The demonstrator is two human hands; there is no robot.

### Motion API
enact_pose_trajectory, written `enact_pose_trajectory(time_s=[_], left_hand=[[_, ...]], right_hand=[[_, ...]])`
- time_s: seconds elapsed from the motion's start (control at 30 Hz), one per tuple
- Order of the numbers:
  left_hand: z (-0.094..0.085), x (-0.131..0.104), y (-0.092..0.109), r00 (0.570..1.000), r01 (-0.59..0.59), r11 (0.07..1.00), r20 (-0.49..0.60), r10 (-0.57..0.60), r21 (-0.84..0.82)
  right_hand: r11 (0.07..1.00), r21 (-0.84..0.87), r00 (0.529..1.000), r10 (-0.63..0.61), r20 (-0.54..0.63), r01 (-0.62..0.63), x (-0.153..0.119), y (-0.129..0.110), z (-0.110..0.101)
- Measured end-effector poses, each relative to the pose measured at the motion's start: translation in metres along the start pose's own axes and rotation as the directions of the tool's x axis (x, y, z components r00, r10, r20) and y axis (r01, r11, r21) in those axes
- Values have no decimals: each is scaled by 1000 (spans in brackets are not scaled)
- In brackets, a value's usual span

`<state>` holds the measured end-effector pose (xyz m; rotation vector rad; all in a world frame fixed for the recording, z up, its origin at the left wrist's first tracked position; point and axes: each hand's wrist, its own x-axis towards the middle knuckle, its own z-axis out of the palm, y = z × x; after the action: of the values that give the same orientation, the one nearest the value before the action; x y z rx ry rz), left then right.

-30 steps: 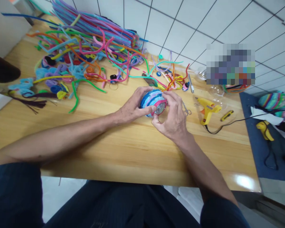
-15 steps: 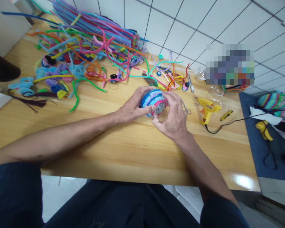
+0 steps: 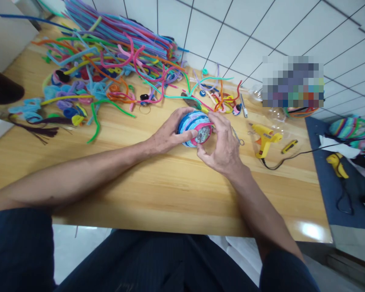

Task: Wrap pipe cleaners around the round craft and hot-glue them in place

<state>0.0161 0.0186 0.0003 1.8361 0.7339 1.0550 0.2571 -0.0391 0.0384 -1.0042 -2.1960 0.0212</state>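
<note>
A round object wrapped in blue, lilac and pink pipe cleaners [image 3: 192, 124] rests on the wooden table [image 3: 158, 182], lying on its side with a shiny end facing me. My left hand [image 3: 167, 136] grips its left side, thumb pressed on the front. My right hand [image 3: 223, 146] holds its right side, with fingers pinching a pink pipe cleaner [image 3: 204, 129] that rings the shiny end.
A big heap of coloured pipe cleaners [image 3: 109, 61] covers the far left of the table. A yellow glue gun [image 3: 264, 140] with a black cord, small scissors [image 3: 237, 137] and a yellow cutter [image 3: 289, 146] lie to the right. A blue mat [image 3: 331, 190] adjoins the table's right edge.
Both hands and the wrapped object have shifted slightly away from me. My right fingers have moved up along the pink pipe cleaner at the shiny end.
</note>
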Motion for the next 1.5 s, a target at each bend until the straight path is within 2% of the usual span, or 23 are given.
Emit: enact_pose_trajectory(time_s=[0.17, 0.6, 0.9, 1.03, 1.5], left_hand=[[-1, 0, 2, 1000, -5, 1000, 13, 4, 23], [-2, 0, -2, 1000, 4, 1000, 26, -5, 10], [-6, 1, -6, 1000, 10, 999, 25, -9, -46], [-8, 0, -6, 1000, 11, 998, 13, -11, -60], [-6, -1, 1, 1000, 12, 1000, 21, -11, -11]], right_hand=[[998, -49, 999, -35, -36, 33, 0, -1, 1], [999, -46, 1000, 13, -6, -14, -2, 1, 0], [978, 196, 996, 65, 60, -75, 1, 18, -6], [966, 234, 993, 95, 64, -107, 0, 19, -4], [990, 85, 993, 113, 33, -116, 3, 7, -4]])
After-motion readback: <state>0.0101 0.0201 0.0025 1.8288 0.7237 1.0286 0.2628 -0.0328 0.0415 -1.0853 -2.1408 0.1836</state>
